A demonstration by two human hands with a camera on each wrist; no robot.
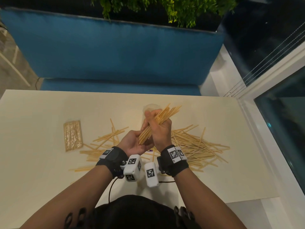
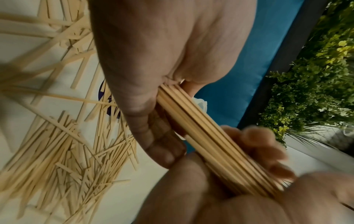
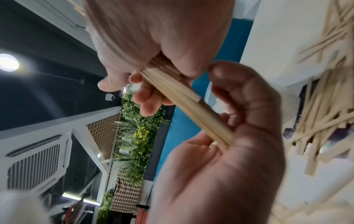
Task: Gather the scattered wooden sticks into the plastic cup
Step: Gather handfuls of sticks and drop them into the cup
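My right hand (image 1: 156, 128) grips a thick bundle of wooden sticks (image 1: 160, 119) above the table, tilted up to the right. Close up, its fingers (image 2: 153, 133) wrap the bundle (image 2: 203, 136). My left hand (image 1: 140, 144) lies palm up beneath it. The bundle's lower end (image 3: 220, 133) butts into that palm (image 3: 229, 159), and the left fingers (image 2: 258, 144) curl round it. The clear plastic cup (image 1: 149, 107) stands just behind both hands, partly hidden. Loose sticks (image 1: 194, 146) lie scattered on the table to the right, and more sticks (image 1: 105, 141) to the left.
A clear wrapped packet of sticks (image 1: 73, 135) lies flat at the left of the white table (image 1: 41, 113). A blue bench (image 1: 115, 55) stands beyond the far edge, with plants behind it. The table's right edge (image 1: 257, 146) runs along a white window frame.
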